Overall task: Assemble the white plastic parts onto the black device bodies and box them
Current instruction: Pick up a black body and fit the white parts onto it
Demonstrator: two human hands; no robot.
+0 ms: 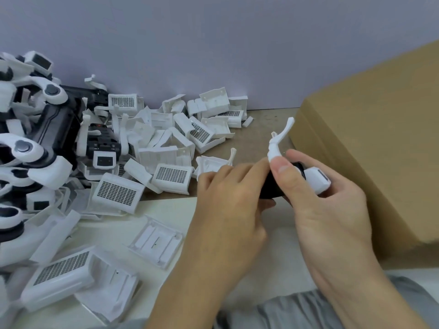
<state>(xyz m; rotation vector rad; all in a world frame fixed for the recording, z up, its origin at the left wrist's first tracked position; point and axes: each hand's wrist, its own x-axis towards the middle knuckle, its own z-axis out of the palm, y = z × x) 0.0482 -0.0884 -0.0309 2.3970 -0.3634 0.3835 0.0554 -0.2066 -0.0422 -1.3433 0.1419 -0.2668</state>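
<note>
- A person's left hand (228, 193) and right hand (325, 198) close together around a small black plastic device body (273, 186), held just above the pale tabletop (166, 214) beside a plain brown cardboard box (370, 148).
- The right hand grips the body's far end, where a white boxy plastic cap with a dark window (317, 181) is already seated; its thumb presses the root of a slim, curved white plastic arm piece (279, 141) that rises up and away from the body.
- The left hand is curled shut on the body's near end, fingers wrapped over it; most of the black casing is hidden between the two hands.
- The step in hand looks to be seating the curved piece. It would go best with the body braced firmly in the left hand and thumb pressure kept low at the root, since the thin upper stem looks likely to flex or snap if pushed from the tip.
- Whether the piece has clicked home cannot be told; the joint is covered by the thumb.
- To the left, a loose heap of matte white hard-plastic shells with dark gridded vent panels (172, 175) spreads across the table, angular and thin-walled.
- At the far left, a pile of assembled black-and-white units with rounded white limbs (35, 148) waits, smooth and glossy-black at the core.
- The box's flaps look smooth and unmarked; its inside is out of view.
</note>
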